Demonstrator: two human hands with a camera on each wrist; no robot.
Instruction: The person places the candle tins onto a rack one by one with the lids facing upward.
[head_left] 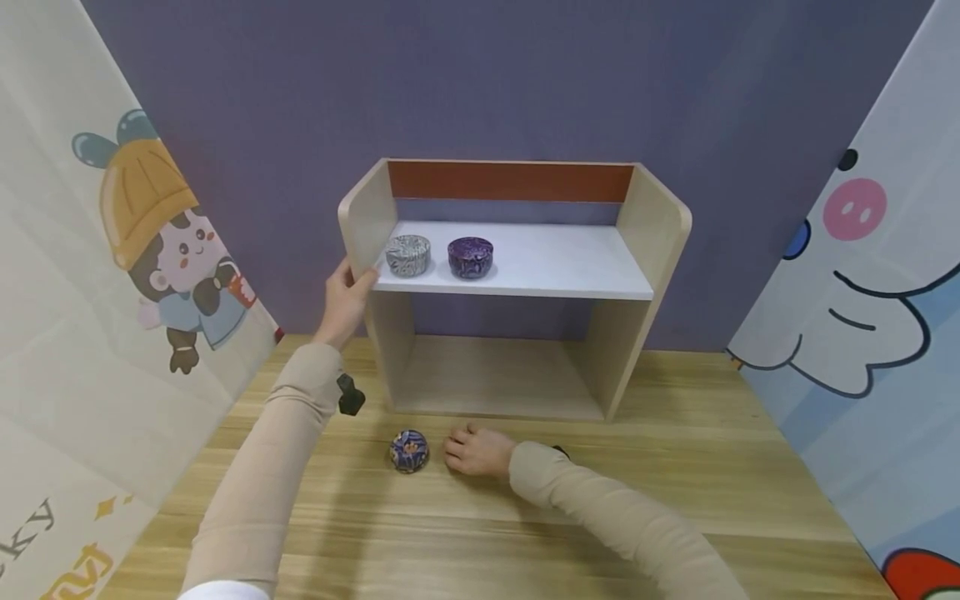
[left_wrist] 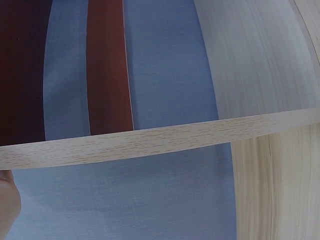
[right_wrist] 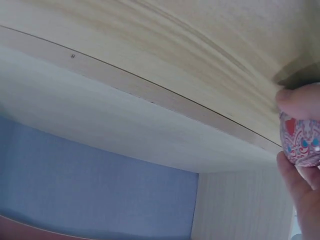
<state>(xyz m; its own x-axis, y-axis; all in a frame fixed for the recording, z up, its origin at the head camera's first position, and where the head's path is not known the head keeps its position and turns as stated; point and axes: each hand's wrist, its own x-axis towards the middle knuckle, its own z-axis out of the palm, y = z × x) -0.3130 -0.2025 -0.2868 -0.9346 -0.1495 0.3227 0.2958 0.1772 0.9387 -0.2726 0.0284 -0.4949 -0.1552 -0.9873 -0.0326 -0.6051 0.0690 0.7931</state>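
Note:
My left hand (head_left: 345,304) grips the front edge of the left side panel (head_left: 366,218) of a small two-level shelf unit. In the left wrist view, part of that hand (left_wrist: 7,205) shows below the panel's edge (left_wrist: 150,143). Low on the tabletop, my right hand (head_left: 480,452) holds a round tin (right_wrist: 302,140) patterned in red, white and blue between thumb and fingers; the hand hides it in the head view. To its left lies a dark blue floral tin (head_left: 408,451). On the white upper shelf stand a grey-white patterned tin (head_left: 408,257) and a dark purple tin (head_left: 470,258).
The unit's lower board (head_left: 498,375) lies just behind my right hand. A reddish-brown rail (head_left: 510,181) crosses the top back. Behind stands a blue-purple wall (head_left: 510,75), with cartoon-printed panels on both sides. The wooden tabletop (head_left: 450,533) extends in front.

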